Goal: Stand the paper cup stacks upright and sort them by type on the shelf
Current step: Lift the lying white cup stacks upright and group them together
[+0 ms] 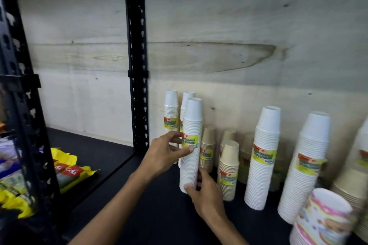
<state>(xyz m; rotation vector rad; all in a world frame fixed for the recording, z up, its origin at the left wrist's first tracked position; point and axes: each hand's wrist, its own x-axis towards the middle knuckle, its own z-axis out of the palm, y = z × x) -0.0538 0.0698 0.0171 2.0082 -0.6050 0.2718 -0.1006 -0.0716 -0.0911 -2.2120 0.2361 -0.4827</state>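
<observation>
A tall stack of small white paper cups (191, 125) with a green-yellow label stands upright on the black shelf (155, 201). My left hand (165, 153) grips it at the label height. My right hand (205, 193) holds its base. Two more white stacks (171, 109) stand behind it against the wall. Kraft-brown stacks (229, 169) stand to the right, then two tall, wider white stacks (262, 157). A pastel printed stack (326, 219) sits at the front right.
A black perforated upright (137, 61) stands just left of the cups. Yellow snack packets (67, 171) lie on the neighbouring shelf section to the left. More kraft cups (350, 185) fill the far right edge. A pale wall backs the shelf.
</observation>
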